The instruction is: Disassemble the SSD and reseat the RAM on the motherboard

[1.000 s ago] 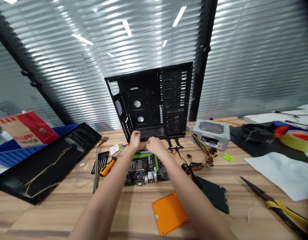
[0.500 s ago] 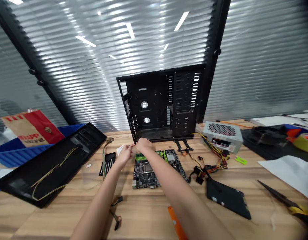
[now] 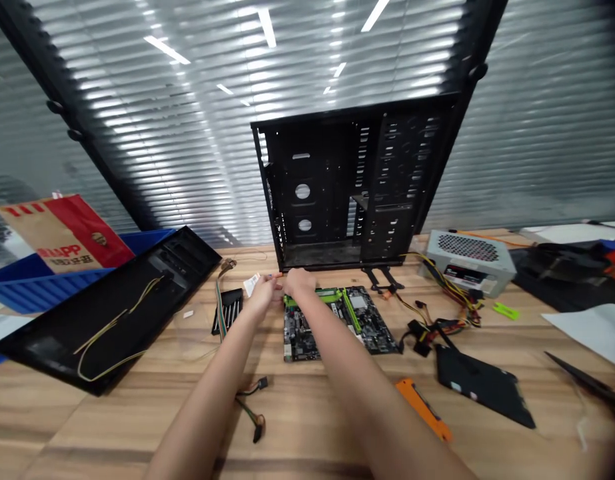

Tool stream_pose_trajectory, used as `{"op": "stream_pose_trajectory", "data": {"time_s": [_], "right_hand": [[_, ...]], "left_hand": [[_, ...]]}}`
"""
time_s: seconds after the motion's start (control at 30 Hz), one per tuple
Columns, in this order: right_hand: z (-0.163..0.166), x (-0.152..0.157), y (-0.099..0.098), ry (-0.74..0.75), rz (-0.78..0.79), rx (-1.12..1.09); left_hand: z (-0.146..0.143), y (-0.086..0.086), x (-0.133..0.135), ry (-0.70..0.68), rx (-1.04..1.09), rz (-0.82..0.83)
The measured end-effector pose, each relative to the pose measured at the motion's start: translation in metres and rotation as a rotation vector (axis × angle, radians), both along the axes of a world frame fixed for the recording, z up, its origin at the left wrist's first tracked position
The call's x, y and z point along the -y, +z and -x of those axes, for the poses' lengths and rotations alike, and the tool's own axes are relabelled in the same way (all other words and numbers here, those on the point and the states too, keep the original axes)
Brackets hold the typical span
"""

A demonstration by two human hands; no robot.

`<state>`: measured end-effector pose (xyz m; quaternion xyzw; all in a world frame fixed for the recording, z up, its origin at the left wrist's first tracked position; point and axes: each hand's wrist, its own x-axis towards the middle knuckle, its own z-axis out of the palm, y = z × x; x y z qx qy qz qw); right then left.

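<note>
You will note a black circuit board [image 3: 370, 327] with bright green slots, a black steel computer chassis [image 3: 317, 173], and a silver metal power supply [image 3: 470, 280] with a black honeycomb grille and yellow, red and black wires [image 3: 457, 313]. The pale wooden bench [image 3: 87, 427] shows streaked brown grain.

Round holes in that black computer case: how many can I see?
2, in the black computer case: the upper round hole sits above the lower round hole. More may be hidden.

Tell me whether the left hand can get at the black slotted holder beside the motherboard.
Probably yes: the left hand is close to the black slotted holder, and nothing stands between them. Only a small white tag lies by the fingers.
</note>
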<state>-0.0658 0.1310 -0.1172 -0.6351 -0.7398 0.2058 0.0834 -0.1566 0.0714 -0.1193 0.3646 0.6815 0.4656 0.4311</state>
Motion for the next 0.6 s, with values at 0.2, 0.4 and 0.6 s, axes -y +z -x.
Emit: {"op": "stream_pose_trajectory", "data": {"time_s": [0.2,0.4,0.6], "right_hand": [[0.001,0.001,-0.002,0.001,-0.029,0.024],[0.001,0.002,-0.004,-0.002,-0.053,0.029],[0.001,0.003,-0.005,0.011,-0.06,0.015]], "left_hand": [[-0.003,0.019,0.004,-0.047,0.059,0.049],[-0.007,0.027,0.007,-0.067,0.085,0.089],[-0.015,0.029,0.006,-0.035,0.023,0.081]]}}
